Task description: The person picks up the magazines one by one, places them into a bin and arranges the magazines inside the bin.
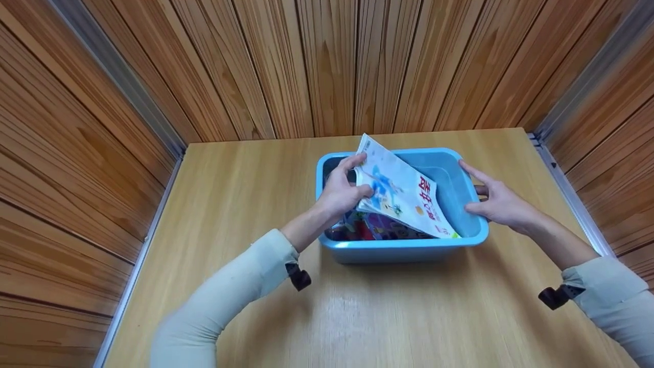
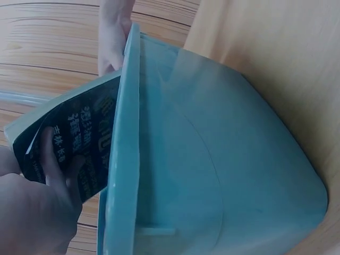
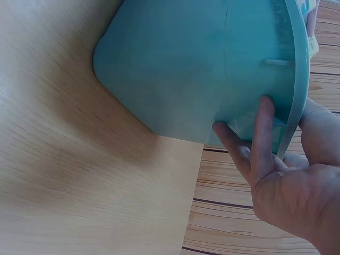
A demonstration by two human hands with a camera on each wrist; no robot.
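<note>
Her left hand (image 1: 341, 191) pinches the tilted booklet (image 1: 403, 197) above the blue tub (image 1: 409, 246), while the right hand (image 1: 498, 202), fingers straight, steadies the rim.

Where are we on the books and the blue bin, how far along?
Done: other books already lie at the bottom of the blue bin. In hand: the left hand grips a white-covered book, tilted, lower end inside the bin, top corner above the rim; the right hand steadies the bin's side wall. Left: the book isn't lying flat or released.
</note>
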